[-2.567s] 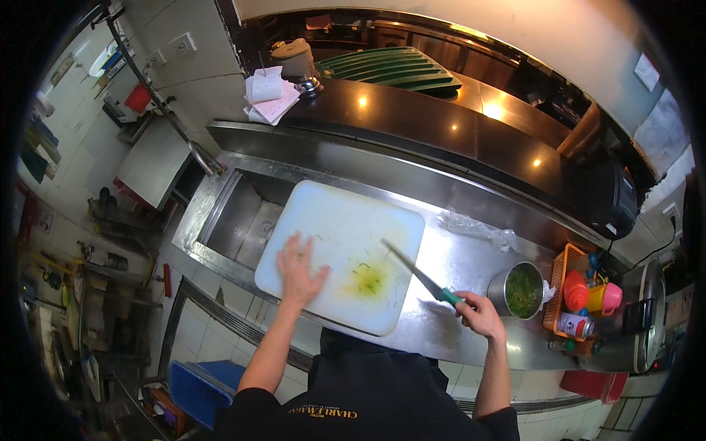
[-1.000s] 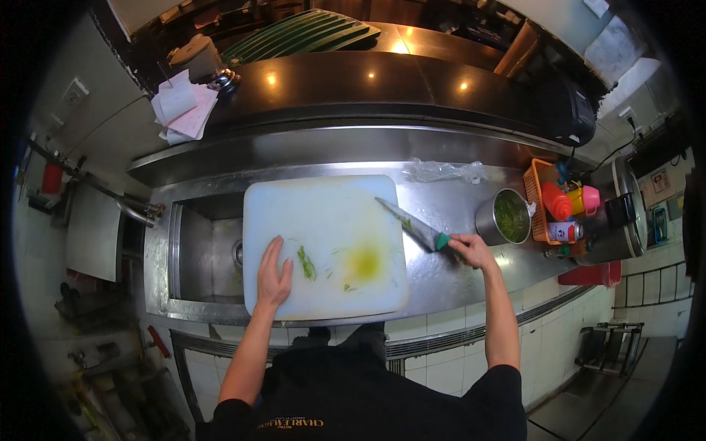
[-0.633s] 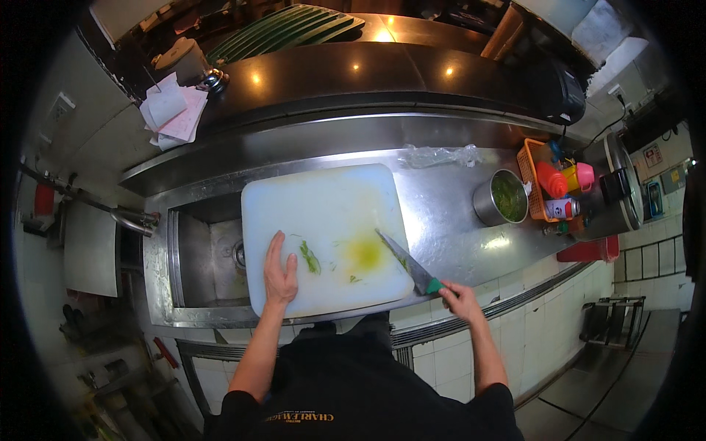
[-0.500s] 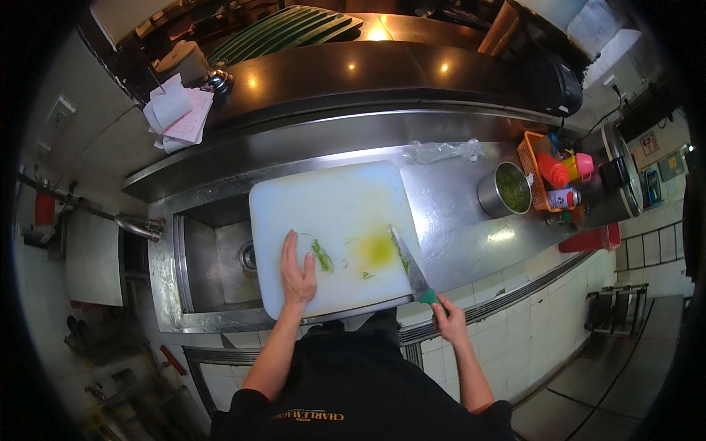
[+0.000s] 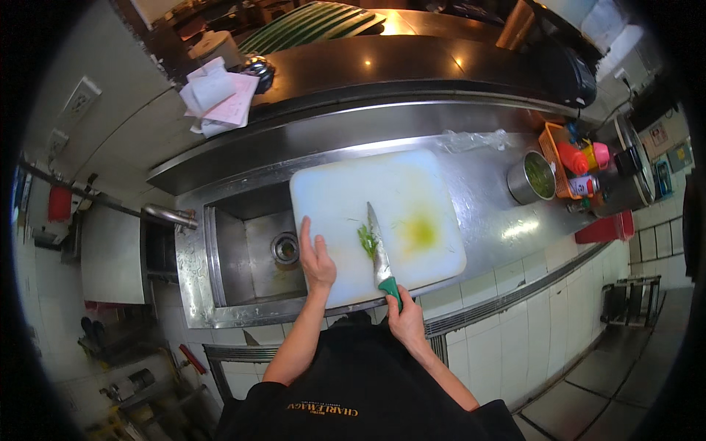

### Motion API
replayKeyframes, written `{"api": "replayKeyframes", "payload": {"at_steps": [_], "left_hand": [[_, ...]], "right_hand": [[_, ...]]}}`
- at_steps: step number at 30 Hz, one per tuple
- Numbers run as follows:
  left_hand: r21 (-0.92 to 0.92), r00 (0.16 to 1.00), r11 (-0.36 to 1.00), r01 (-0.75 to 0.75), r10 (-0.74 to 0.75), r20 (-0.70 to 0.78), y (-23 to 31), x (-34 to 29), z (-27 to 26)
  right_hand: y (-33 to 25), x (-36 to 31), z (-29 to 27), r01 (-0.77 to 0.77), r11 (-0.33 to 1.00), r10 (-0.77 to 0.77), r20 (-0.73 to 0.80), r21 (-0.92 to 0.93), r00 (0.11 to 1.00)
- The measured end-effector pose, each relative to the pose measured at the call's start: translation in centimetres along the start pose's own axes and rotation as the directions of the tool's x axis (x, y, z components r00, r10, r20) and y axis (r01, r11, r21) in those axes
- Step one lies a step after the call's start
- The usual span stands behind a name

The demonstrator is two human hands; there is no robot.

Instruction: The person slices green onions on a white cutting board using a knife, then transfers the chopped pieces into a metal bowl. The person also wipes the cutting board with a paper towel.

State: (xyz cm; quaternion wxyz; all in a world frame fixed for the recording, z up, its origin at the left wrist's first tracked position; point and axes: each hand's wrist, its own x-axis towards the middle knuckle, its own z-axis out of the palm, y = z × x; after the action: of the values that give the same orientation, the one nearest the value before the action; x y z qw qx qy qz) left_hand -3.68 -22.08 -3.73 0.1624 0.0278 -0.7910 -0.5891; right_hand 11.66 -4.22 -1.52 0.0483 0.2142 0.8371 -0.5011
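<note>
A kitchen knife [image 5: 379,250] with a green handle is gripped in my right hand [image 5: 407,322] at the board's near edge. Its blade points away from me over the white cutting board [image 5: 360,176], right beside a small pile of chopped green herbs [image 5: 366,239]. Bits of green cling along the blade. My left hand [image 5: 318,263] rests at the board's left side, fingers stretched out and holding nothing. A yellow-green wet stain [image 5: 421,231] marks the right part of the board.
The board overlaps a steel sink [image 5: 254,250] on the left, with a tap [image 5: 170,214] beyond. To the right stand a metal pot [image 5: 531,178] holding something green and an orange basket [image 5: 553,151] of bottles. Crumpled plastic wrap [image 5: 476,140] lies behind. Paper slips [image 5: 220,99] hang at back left.
My right hand has brought the knife leftward from the board's right side to the herb pile. The whole view has shifted, so the board appears farther right. My left hand stays at the left edge.
</note>
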Motion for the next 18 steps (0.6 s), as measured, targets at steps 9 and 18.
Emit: {"api": "replayKeyframes", "payload": {"at_steps": [9, 18], "left_hand": [[-0.789, 0.803, 0.382, 0.481, -0.554, 0.221, -5.1, 0.3, -5.1], [-0.871, 0.758, 0.233, 0.433, -0.617, 0.212, -6.6, 0.5, -4.5]], "right_hand": [[-1.5, -1.0, 1.9, -0.039, 0.999, 0.042, 0.114, -0.023, 0.993], [-4.8, 0.1, 7.2, 0.104, 0.994, -0.09, 0.369, -0.019, 0.925]]}}
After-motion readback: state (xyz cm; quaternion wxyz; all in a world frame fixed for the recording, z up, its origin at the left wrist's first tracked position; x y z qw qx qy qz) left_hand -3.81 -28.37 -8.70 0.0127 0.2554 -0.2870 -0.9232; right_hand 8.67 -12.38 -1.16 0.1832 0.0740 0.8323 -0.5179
